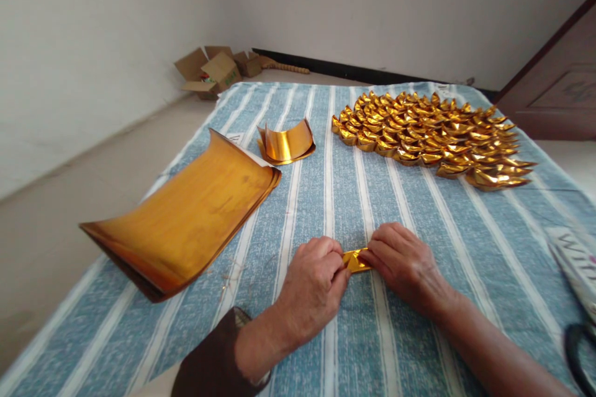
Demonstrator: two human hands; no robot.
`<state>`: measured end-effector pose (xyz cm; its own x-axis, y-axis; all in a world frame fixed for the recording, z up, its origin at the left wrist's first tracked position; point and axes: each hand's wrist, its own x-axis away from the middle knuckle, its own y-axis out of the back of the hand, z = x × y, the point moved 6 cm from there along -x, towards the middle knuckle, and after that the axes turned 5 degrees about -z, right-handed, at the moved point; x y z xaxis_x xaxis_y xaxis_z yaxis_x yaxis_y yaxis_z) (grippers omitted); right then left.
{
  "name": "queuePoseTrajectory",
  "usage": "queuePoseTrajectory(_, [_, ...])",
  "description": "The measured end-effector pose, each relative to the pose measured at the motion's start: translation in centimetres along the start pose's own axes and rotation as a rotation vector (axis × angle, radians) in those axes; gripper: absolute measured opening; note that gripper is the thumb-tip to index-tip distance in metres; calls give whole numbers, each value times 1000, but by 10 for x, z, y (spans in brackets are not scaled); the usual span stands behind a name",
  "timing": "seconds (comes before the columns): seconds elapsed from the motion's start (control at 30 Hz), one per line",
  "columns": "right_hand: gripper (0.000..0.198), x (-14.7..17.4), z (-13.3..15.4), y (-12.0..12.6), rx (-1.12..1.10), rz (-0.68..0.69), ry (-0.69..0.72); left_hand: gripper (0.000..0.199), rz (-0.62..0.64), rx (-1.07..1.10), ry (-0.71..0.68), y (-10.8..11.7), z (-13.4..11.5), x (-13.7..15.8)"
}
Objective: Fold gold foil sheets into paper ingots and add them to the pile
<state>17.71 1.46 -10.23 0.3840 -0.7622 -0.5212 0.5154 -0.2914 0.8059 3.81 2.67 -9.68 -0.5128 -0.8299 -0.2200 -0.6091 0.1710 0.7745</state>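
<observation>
A small folded strip of gold foil paper (356,262) lies low over the cloth between my two hands. My left hand (313,282) pinches its left end, fingers curled in. At the other end, my right hand (404,265) is closed on the strip, with its fingers lying over the paper. Only the middle of the strip shows; both ends are hidden by fingers. Beyond my hands stands a short curled stack of small gold foil sheets (289,142). Many folded gold paper ingots (419,130) sit in close rows at the back right.
A large curled stack of gold sheets (186,205) lies on the left of the striped tablecloth (298,211). Black-handled scissors (577,347) rest at the right edge, partly out of view. Opened cardboard boxes (216,71) stand on the floor behind the table.
</observation>
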Motion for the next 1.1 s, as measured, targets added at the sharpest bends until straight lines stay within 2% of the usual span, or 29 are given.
queuePoseTrajectory(0.3, [30,-1,2,-2,90,38,61,12,-2,39,-12,1,1,-1])
queuePoseTrajectory(0.47, [31,-2,2,0,90,24,74,15,106,212,-45,9,8,-5])
queuePoseTrajectory(0.57, [31,-2,4,2,87,-9,89,22,155,236,-76,14,9,-8])
queuePoseTrajectory(0.7, [34,-2,5,3,106,-34,111,26,197,61,-195,9,4,-8])
queuePoseTrajectory(0.83, [34,-2,5,3,119,-35,115,20,162,-157,-283,1,0,-6])
queuePoseTrajectory(1.1, [34,-1,4,1,120,-43,111,22,107,-312,-363,-7,-3,-2])
